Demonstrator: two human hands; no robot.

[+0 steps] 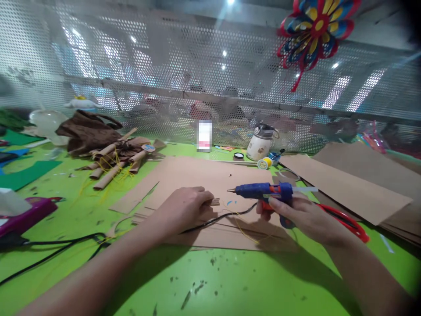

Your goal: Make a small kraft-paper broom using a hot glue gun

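A blue hot glue gun with a red trigger is gripped in my right hand. Its metal tip points left, and a clear glue stick pokes out of the back. My left hand is closed over the brown paper sheets, its fingers pinching a small layered or folded piece of brown paper. A thin yellow thread trails across the sheets near both hands. The gun's black cord runs beneath my left hand. The tip hangs apart from the folded piece.
Rolled brown paper pieces with yellow thread lie at the back left. Red-handled scissors rest at right beside more brown sheets. A yellow thread spool, a white bottle and a purple power strip are also around.
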